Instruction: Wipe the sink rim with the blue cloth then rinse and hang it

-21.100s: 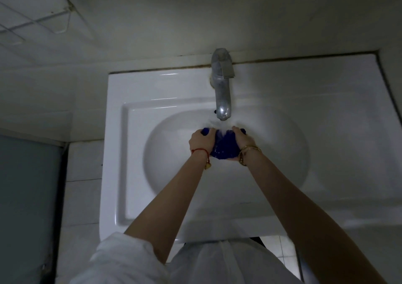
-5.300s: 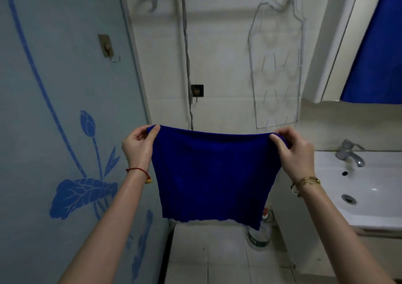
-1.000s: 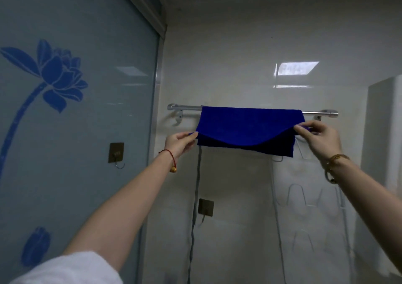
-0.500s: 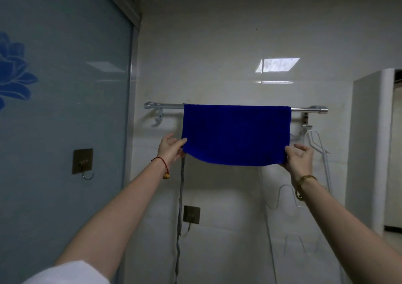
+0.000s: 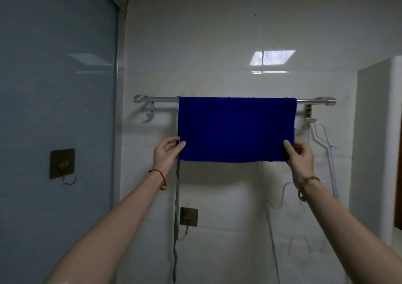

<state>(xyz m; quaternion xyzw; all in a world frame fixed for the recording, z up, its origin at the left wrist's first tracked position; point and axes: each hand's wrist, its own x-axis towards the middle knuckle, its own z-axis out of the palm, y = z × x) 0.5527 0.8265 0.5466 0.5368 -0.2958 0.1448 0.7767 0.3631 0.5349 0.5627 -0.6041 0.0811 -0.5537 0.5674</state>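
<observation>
A pale tiled bathroom wall (image 5: pixel 217 44) fills the view, with a frosted blue-grey glass panel (image 5: pixel 56 109) on the left. Across the wall runs a horizontal silver metal towel rail (image 5: pixel 156 99). Folded over it hangs the deep blue rectangular cloth (image 5: pixel 236 129), flat and even, its bottom edge level. That places the task at its very end: the cloth is hung, and judging from this, only straightening and letting go remain. The sink is out of view, so the wiping and rinsing cannot be checked here.

The person's left hand (image 5: pixel 166 153) pinches the cloth's lower left corner between thumb and fingers. The right hand (image 5: pixel 301 155) pinches the lower right corner the same way. A white wire rack (image 5: pixel 324 144) hangs just right of the cloth. Smaller still, a square brown adhesive hook (image 5: pixel 62 164) sits on the glass.
</observation>
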